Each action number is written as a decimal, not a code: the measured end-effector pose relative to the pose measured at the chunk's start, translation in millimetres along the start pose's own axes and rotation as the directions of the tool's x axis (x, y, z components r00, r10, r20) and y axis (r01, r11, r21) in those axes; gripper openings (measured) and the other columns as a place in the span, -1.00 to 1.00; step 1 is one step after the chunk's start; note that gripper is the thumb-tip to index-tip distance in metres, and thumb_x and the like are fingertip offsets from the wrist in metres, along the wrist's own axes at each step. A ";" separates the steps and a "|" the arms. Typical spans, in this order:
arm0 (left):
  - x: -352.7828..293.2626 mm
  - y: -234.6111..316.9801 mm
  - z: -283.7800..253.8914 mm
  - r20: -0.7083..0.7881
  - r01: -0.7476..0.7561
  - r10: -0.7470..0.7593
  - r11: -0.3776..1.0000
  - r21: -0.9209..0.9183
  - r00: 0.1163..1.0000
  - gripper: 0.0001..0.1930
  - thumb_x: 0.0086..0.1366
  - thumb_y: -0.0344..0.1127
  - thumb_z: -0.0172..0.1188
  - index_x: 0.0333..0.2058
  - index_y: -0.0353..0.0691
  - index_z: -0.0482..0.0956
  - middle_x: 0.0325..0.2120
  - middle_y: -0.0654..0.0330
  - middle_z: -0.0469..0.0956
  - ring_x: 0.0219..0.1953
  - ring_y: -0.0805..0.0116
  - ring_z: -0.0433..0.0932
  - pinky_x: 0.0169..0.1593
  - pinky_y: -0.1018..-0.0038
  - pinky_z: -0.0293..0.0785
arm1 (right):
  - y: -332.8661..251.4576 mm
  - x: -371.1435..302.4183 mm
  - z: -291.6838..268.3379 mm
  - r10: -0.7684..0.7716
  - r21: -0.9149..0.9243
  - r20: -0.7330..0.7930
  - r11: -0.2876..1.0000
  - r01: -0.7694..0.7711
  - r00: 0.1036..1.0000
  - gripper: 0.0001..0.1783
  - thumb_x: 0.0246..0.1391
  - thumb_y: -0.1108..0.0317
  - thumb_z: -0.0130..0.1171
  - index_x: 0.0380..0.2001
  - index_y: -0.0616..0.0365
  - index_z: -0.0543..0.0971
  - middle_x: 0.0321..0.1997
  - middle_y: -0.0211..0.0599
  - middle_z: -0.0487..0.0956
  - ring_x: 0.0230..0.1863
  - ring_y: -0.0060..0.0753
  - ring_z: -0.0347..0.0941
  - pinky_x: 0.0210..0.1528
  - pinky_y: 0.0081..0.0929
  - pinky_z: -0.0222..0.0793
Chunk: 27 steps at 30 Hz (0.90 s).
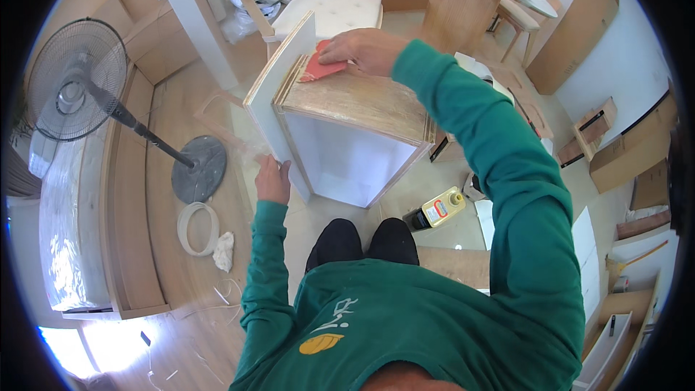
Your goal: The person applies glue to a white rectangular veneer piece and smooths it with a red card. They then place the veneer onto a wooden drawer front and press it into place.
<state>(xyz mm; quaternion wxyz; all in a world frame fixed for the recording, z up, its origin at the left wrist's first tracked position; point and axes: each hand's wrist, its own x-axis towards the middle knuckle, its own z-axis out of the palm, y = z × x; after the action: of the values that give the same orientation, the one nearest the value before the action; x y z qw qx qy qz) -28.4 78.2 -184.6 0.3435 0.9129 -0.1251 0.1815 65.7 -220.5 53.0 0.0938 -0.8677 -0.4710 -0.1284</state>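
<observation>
At the far left corner of the plywood cabinet box's (365, 101) upper face, beside the upright white panel (279, 85), the right hand (364, 51) pinches a flat red scraper (323, 67) against the wood. The left hand (273, 181) is near the panel's lower left edge, fingers partly curled; whether they grip it I cannot tell. The box stands on the floor, its white-lined opening toward the person's knees, a capped yellow bottle (443, 207) beyond its near right corner. As for progress, the panel is already against the box's left side, and the upper face looks streaky and partly worked, so I judge the surfacing unfinished; the outer right and far sides are hidden, so their state is unknown
</observation>
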 end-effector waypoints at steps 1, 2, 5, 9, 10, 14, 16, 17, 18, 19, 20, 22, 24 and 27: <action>1.5 -1.2 -3.0 -0.016 0.001 -0.001 1.000 0.022 1.000 -0.78 0.25 -0.29 0.18 -0.24 -0.29 0.43 -0.30 -0.07 0.49 -0.27 -0.15 0.50 -0.25 0.07 0.40 | 1.7 -2.5 0.9 -0.020 -0.038 0.018 0.999 0.020 1.000 -0.58 0.00 0.56 0.04 -0.03 0.13 0.58 0.04 -0.12 0.56 0.12 -0.08 0.42 0.17 -0.24 0.34; 1.8 0.2 -6.1 -0.034 0.003 -0.002 0.999 0.044 0.999 -0.79 0.25 -0.29 0.18 -0.25 -0.30 0.43 -0.31 -0.06 0.50 -0.29 -0.14 0.50 -0.26 0.07 0.40 | -0.3 -14.4 -6.1 -0.041 -0.076 0.037 0.996 0.043 0.998 -0.59 0.00 0.57 0.04 -0.03 0.14 0.58 0.07 -0.11 0.54 0.14 -0.07 0.41 0.17 -0.24 0.34; -3.2 -8.3 -6.1 -0.039 0.021 -0.017 0.995 0.095 0.999 -0.78 0.25 -0.29 0.19 -0.28 -0.31 0.42 -0.36 -0.06 0.50 -0.32 -0.13 0.50 -0.28 0.07 0.39 | -9.7 -92.9 -26.8 0.060 -0.061 0.009 0.996 -0.060 0.998 -0.61 0.00 0.56 0.07 -0.05 0.16 0.59 0.09 -0.11 0.54 0.16 -0.05 0.40 0.19 -0.23 0.33; -2.6 -9.8 -1.4 -0.009 0.057 -0.056 0.994 0.094 0.998 -0.75 0.24 -0.28 0.21 -0.23 -0.33 0.43 -0.34 -0.14 0.51 -0.27 -0.15 0.51 -0.21 0.10 0.42 | -48.8 -244.1 -55.7 0.324 -0.277 -0.020 0.907 -0.317 0.946 -0.54 -0.16 0.58 0.14 -0.08 0.14 0.60 0.01 -0.15 0.58 0.05 -0.09 0.47 0.12 -0.22 0.36; -1.9 -11.3 6.0 -0.007 0.063 -0.062 0.996 0.069 0.998 -0.70 0.24 -0.26 0.23 -0.17 -0.34 0.43 -0.29 -0.15 0.51 -0.22 -0.14 0.51 -0.17 0.12 0.43 | -69.2 -290.5 -57.4 0.437 -0.261 -0.042 0.863 -0.432 0.899 -0.58 -0.13 0.61 0.13 -0.10 0.15 0.60 -0.02 -0.15 0.58 0.03 -0.09 0.48 0.09 -0.26 0.37; -23.3 -23.0 15.8 -0.015 0.001 -0.002 0.995 -0.102 1.000 -0.45 0.20 -0.19 0.29 0.09 -0.32 0.37 -0.09 -0.19 0.50 -0.04 -0.08 0.50 0.00 0.22 0.44 | -168.7 -421.0 30.5 0.919 0.316 -0.371 0.261 -0.912 0.134 -0.70 0.07 0.59 0.07 -0.08 0.23 0.48 -0.16 0.01 0.58 -0.09 -0.01 0.53 -0.05 -0.36 0.40; -49.6 -33.6 12.9 0.085 0.060 -0.046 0.984 -0.168 0.995 -0.35 0.18 -0.16 0.31 0.19 -0.30 0.32 -0.02 -0.17 0.48 0.02 -0.05 0.47 0.05 0.24 0.43 | -207.3 -460.6 94.6 0.893 0.324 -0.438 0.053 -0.944 -0.101 -0.60 0.01 0.48 0.14 -0.02 0.25 0.41 -0.20 0.03 0.60 -0.15 -0.02 0.58 -0.13 -0.26 0.45; -67.3 -45.5 11.8 0.178 0.148 -0.119 0.975 -0.163 0.977 -0.32 0.17 -0.16 0.32 0.21 -0.29 0.29 0.00 -0.15 0.47 0.04 -0.03 0.46 0.05 0.25 0.43 | -224.4 -467.0 123.5 0.904 0.397 -0.387 -0.015 -0.918 -0.183 -0.59 0.00 0.43 0.21 -0.06 0.30 0.43 -0.20 -0.01 0.60 -0.20 -0.22 0.58 -0.16 -0.35 0.46; -84.9 -60.4 11.3 0.265 0.233 -0.189 0.961 -0.147 0.945 -0.28 0.16 -0.16 0.33 0.23 -0.28 0.27 0.02 -0.14 0.46 0.05 -0.02 0.45 0.06 0.26 0.42 | -238.9 -468.2 154.1 0.913 0.457 -0.335 -0.059 -0.887 -0.233 -0.62 -0.03 0.41 0.24 -0.10 0.29 0.50 -0.22 -0.05 0.62 -0.23 -0.25 0.59 -0.18 -0.36 0.47; -105.2 -84.2 10.8 0.360 0.192 -0.176 0.981 -0.011 0.916 -0.30 0.14 -0.16 0.34 0.21 -0.28 0.31 0.00 -0.15 0.48 0.03 -0.02 0.47 0.06 0.25 0.43 | -246.3 -461.6 182.7 0.904 0.473 -0.359 -0.038 -0.880 -0.232 -0.68 -0.03 0.43 0.25 -0.16 0.27 0.58 -0.26 -0.12 0.63 -0.22 -0.29 0.59 -0.16 -0.40 0.46; -128.7 -109.4 12.7 0.450 0.135 -0.176 0.983 0.121 0.876 -0.32 0.13 -0.15 0.35 0.19 -0.29 0.34 -0.02 -0.16 0.49 0.01 -0.02 0.49 0.05 0.25 0.43 | -249.1 -454.5 207.4 0.896 0.449 -0.412 0.043 -0.892 -0.165 -0.73 0.00 0.47 0.22 -0.17 0.26 0.61 -0.26 -0.14 0.63 -0.19 -0.27 0.58 -0.12 -0.41 0.45; -175.9 -146.1 8.8 0.608 0.181 -0.300 0.951 0.250 0.735 -0.37 0.10 -0.16 0.37 0.11 -0.30 0.43 -0.07 -0.16 0.54 -0.04 -0.02 0.53 0.04 0.23 0.44 | -240.1 -421.2 226.6 0.908 0.414 -0.406 0.085 -0.906 -0.101 -0.75 0.05 0.54 0.12 -0.17 0.20 0.62 -0.20 -0.11 0.58 -0.19 -0.14 0.51 -0.12 -0.36 0.41; -221.2 -164.2 5.6 0.613 0.139 -0.274 0.956 0.259 0.741 -0.42 0.07 -0.14 0.38 0.03 -0.31 0.51 -0.12 -0.15 0.57 -0.08 -0.04 0.56 0.02 0.21 0.45 | -218.4 -405.4 236.5 0.877 0.244 -0.481 0.115 -0.963 -0.017 -0.72 0.00 0.50 0.11 -0.19 0.05 0.63 -0.20 -0.18 0.58 -0.18 -0.09 0.49 -0.15 -0.25 0.39; -269.3 -170.9 -1.8 0.634 0.220 -0.383 0.921 0.323 0.672 -0.46 0.06 -0.14 0.37 -0.01 -0.28 0.54 -0.12 -0.13 0.57 -0.07 -0.05 0.55 0.02 0.20 0.46 | -176.3 -411.0 251.8 0.783 0.042 -0.616 0.148 -0.988 0.091 -0.68 -0.01 0.47 0.09 -0.15 0.01 0.61 -0.08 -0.27 0.57 -0.06 -0.16 0.45 -0.05 -0.21 0.34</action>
<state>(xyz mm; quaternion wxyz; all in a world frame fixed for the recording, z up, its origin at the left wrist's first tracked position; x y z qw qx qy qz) -211.6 232.6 -395.1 0.1950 0.9543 -0.0690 -0.2156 -263.8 -380.2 -306.7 0.0976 -0.8956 0.2545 -0.3517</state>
